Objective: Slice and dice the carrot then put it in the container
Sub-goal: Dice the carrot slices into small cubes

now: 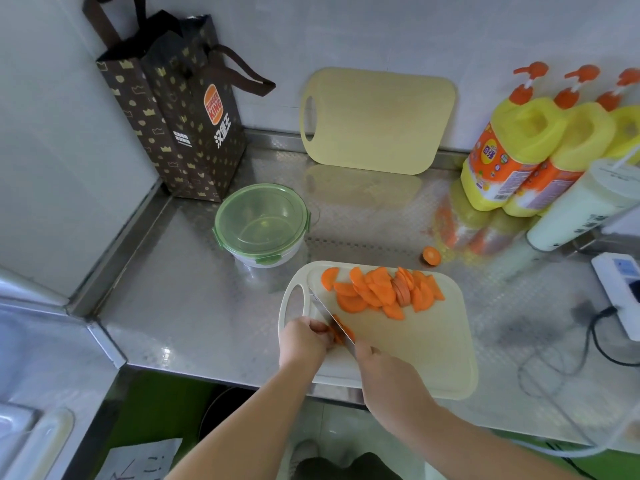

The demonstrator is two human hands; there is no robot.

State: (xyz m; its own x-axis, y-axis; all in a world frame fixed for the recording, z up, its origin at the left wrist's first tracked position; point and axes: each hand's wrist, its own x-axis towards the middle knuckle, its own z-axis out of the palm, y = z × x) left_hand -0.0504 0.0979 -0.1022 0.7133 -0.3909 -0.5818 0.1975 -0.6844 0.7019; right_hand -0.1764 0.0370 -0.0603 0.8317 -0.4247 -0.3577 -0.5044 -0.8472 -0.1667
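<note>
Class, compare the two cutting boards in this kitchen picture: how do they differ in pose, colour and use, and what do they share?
The yellow board stands upright, leaning on the wall; the white board lies flat on the counter. The yellow board is bare; the white board carries carrot slices, with the knife cutting on it. The yellow board is at the back; the white board is at the counter's front edge. Both have rounded corners and a handle hole.

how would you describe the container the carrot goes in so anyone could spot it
On the steel counter, look behind the near cutting board, toward the brown paper bag. The container is the round clear tub with a green clip-on lid, still closed.
</note>
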